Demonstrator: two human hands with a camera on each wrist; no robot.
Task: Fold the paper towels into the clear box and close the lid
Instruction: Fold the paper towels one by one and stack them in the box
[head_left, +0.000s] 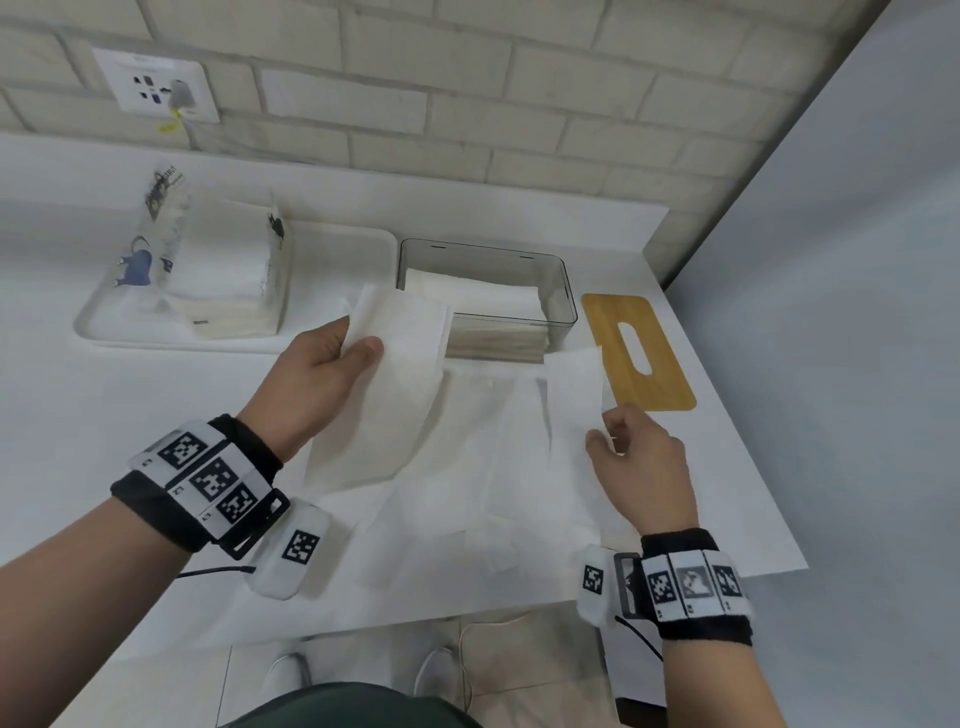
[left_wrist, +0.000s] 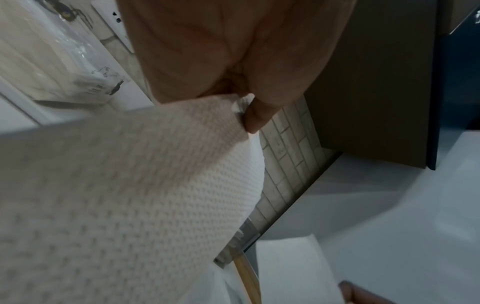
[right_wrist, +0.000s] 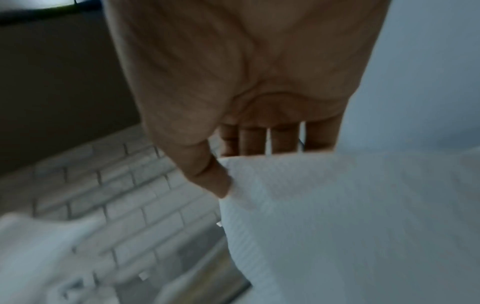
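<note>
A white embossed paper towel (head_left: 467, 441) hangs spread between both hands above the table's front. My left hand (head_left: 332, 364) pinches its left flap, lifted and folded up near the box; the left wrist view shows the thumb on the towel (left_wrist: 145, 185). My right hand (head_left: 631, 447) pinches the right edge (right_wrist: 337, 216) between thumb and fingers. The clear box (head_left: 563, 291) stands open behind, holding a stack of folded towels (head_left: 483, 306). Its bamboo lid (head_left: 639, 353) with an oval slot lies flat to the right of the box.
A white tray (head_left: 104, 322) at the left carries an opened pack of paper towels (head_left: 223, 275). A brick wall with a socket (head_left: 156, 85) runs behind. The table's right edge lies close to the lid; the floor and shoes show below the front edge.
</note>
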